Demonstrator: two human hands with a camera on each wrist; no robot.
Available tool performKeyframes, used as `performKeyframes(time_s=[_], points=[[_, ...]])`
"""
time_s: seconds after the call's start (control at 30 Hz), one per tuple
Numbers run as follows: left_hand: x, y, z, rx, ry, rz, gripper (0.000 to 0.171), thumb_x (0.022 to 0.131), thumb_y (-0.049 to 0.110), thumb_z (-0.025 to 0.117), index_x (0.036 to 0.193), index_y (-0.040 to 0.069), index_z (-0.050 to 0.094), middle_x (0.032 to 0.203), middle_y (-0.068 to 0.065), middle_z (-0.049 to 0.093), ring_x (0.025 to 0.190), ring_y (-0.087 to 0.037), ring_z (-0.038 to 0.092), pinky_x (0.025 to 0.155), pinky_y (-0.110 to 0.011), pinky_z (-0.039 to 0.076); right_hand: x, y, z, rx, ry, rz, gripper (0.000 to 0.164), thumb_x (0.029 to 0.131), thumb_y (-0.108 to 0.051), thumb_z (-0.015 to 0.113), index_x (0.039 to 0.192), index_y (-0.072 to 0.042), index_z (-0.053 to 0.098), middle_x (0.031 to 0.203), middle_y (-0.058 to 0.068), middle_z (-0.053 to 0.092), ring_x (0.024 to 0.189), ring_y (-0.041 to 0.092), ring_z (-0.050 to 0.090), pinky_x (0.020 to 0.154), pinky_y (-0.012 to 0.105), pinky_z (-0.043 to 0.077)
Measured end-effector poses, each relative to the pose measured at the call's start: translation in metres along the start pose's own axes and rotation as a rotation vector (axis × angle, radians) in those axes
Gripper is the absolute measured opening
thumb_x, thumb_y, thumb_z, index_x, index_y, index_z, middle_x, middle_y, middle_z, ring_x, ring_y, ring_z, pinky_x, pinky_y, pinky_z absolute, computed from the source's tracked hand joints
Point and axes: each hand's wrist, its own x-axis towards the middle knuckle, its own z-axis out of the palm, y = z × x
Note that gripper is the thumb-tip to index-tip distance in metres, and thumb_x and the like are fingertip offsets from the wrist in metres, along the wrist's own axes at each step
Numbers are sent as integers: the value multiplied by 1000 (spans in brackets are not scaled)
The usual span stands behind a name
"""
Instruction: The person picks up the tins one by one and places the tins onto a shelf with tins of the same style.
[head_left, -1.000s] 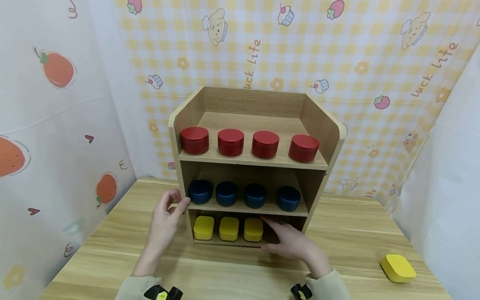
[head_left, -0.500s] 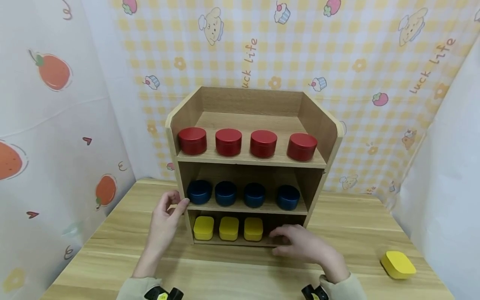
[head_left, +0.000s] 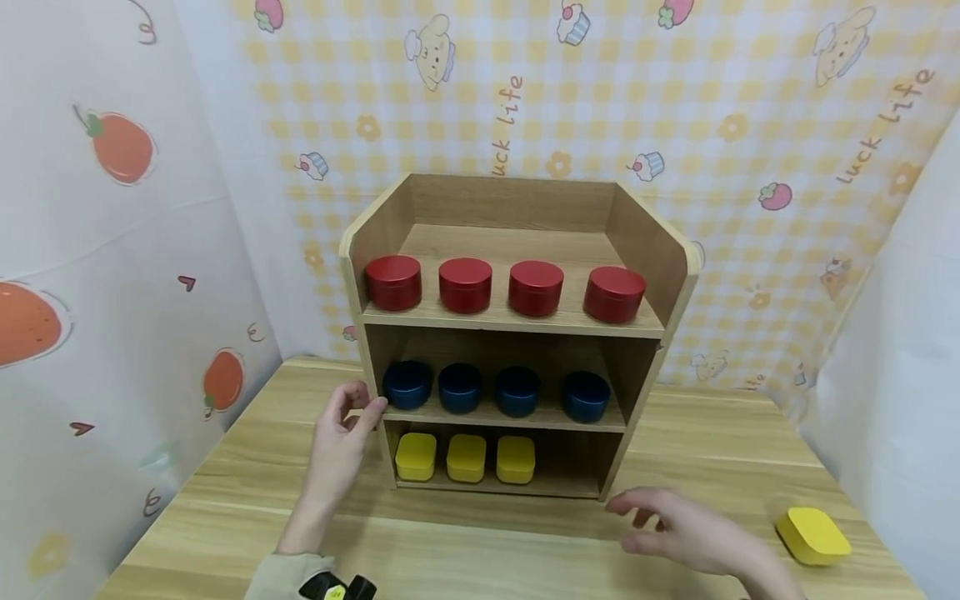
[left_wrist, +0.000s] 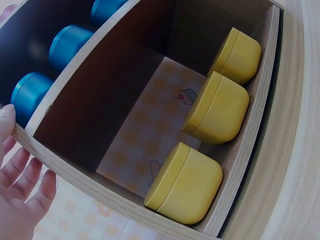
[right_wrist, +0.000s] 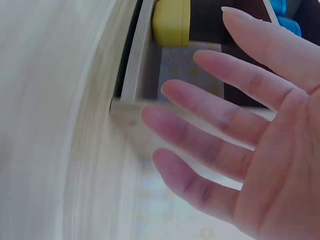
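Observation:
My left hand point(head_left: 337, 446) holds the left side panel of a small wooden shelf point(head_left: 540, 203). The thumb lies at the front edge beside a blue round tin point(left_wrist: 31, 95), with the fingers along the outside. My right hand point(head_left: 678, 529) hovers over the table, in front and right of the shelf's lower right corner, its fingers spread and loosely bent around nothing. Three yellow rounded-square tins point(head_left: 467, 458) stand on the bottom tier, with bare board to their right. Another yellow tin point(head_left: 813, 536) lies on the table, right of my right hand.
Several blue round tins point(head_left: 517, 392) line the middle tier, and several red round tins point(head_left: 534, 288) line the top one. The wooden table point(head_left: 465, 550) extends around the shelf. Patterned cloth point(head_left: 585, 108) hangs behind and at both sides.
My right hand has left the bottom tier beside the third yellow tin and moved right over the table, toward the lone yellow tin. My left hand stays on the shelf's side.

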Motion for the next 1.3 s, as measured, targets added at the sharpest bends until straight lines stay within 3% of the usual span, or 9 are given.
performKeyframes(time_s=[0.1, 0.2, 0.5, 0.6, 0.73, 0.83, 0.97, 1.07, 1.3], points=[[1, 0, 0, 2, 4, 6, 23, 96, 13, 64, 108, -1, 52, 101, -9, 50, 89, -13, 53, 69, -21, 49, -14, 10, -6, 12, 31, -25, 35, 96, -20, 64, 126, -3, 59, 119, 12, 62, 98, 12, 58, 72, 28, 50], [1, -1, 0, 10, -4, 2, 23, 96, 14, 64, 109, -1, 52, 101, -9, 50, 90, -13, 53, 70, -22, 50, -29, 19, -10, -55, 116, -34, 32, 95, -17, 65, 124, -5, 59, 117, 7, 63, 97, 8, 58, 70, 27, 50], [0, 1, 0, 12, 7, -13, 23, 96, 14, 65, 108, -1, 52, 102, -9, 50, 91, -13, 53, 70, -21, 49, -70, 50, -21, -373, 583, -23, 42, 75, -7, 83, 113, -11, 64, 110, -17, 62, 91, -1, 58, 62, 24, 51], [0, 1, 0, 13, 8, -14, 23, 96, 13, 64, 109, -1, 52, 102, -9, 50, 91, -13, 52, 70, -21, 49, -82, 58, -27, -386, 688, -10, 47, 70, 0, 85, 111, -8, 65, 110, -20, 60, 91, -3, 57, 63, 21, 48], [0, 1, -1, 22, 1, -12, 23, 96, 14, 64, 110, -1, 52, 102, -8, 50, 92, -12, 52, 71, -20, 49, -99, 69, -36, -400, 765, 23, 50, 67, 2, 86, 111, -7, 64, 110, -24, 57, 94, -9, 51, 65, 13, 43], [0, 0, -1, 18, 6, -10, 22, 96, 13, 64, 109, -1, 52, 101, -8, 50, 89, -12, 53, 70, -20, 49, -111, 79, -45, -429, 757, 126, 48, 71, -5, 85, 114, -7, 63, 111, -15, 61, 93, -6, 52, 63, 17, 45], [-2, -1, -2, 21, 14, -4, 21, 96, 11, 64, 109, -1, 52, 100, -8, 51, 85, -12, 54, 67, -19, 48, -128, 93, -55, -419, 643, 342, 48, 83, -18, 79, 120, 4, 58, 114, 22, 61, 96, 30, 60, 63, 43, 53], [-2, -1, -2, 27, 0, -5, 22, 96, 13, 64, 109, 0, 52, 101, -8, 51, 88, -12, 54, 68, -19, 49, -141, 104, -58, -382, 546, 476, 55, 90, -25, 73, 123, 13, 52, 118, 40, 51, 93, 54, 55, 62, 55, 51], [-1, -1, -1, 14, -4, -13, 23, 96, 15, 64, 109, 1, 52, 102, -9, 51, 86, -13, 53, 67, -19, 48, -159, 131, -58, -395, 470, 568, 64, 89, -31, 73, 122, 19, 48, 117, 45, 48, 90, 51, 58, 68, 55, 52]])
